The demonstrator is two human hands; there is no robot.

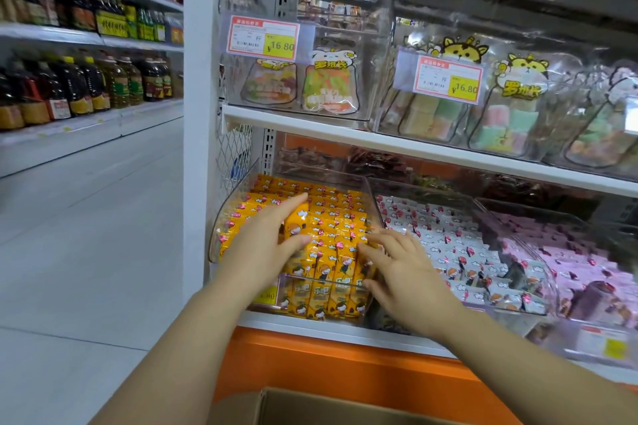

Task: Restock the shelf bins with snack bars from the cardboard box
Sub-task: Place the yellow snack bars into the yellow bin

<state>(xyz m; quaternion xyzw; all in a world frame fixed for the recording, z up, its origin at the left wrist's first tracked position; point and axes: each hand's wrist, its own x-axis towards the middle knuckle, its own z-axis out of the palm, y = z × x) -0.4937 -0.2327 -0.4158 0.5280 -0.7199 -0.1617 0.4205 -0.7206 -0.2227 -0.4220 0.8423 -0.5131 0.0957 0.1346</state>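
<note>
Snack bars (331, 217) in orange wrappers fill the leftmost clear bin (221, 231), left hand (266, 241) pinching one into the rows, right hand (404, 272) loose-fingered, squaring the stack, so it's likely back to the cardboard box (328, 407) below next, on a white shelf (310, 324) in a supermarket aisle

two bare forearms and two bare hands are all that shows of the person. the left hand (266, 245), at the left side of the yellow-wrapped snack bars (340, 254), joins a forearm uncovered along its whole visible length. the right hand (411, 281), at the right side of those bars, joins a forearm just as uncovered. fingernails are too blurred to describe.
</note>
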